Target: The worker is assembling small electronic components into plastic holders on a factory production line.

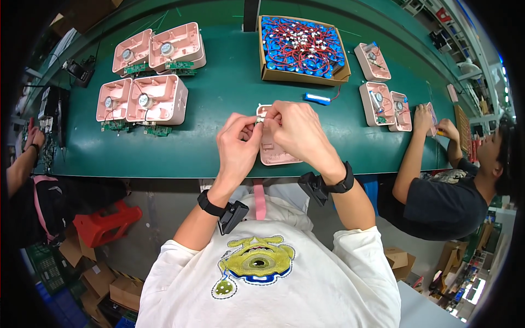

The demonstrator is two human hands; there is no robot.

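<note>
My left hand (237,143) and my right hand (293,129) meet over a pink plastic housing (275,152) lying on the green table (219,104). Both pinch a small white and metal part (261,120) between their fingertips, just above the housing's far end. A black band with a small box sits on each wrist. A blue cylindrical battery with a red wire (318,99) lies just beyond my right hand.
A cardboard box of blue batteries with red wires (302,49) stands at the back. Several pink housings with speakers and circuit boards (149,71) lie at the left; more pink housings (383,98) lie at the right. A person (437,180) works at the right.
</note>
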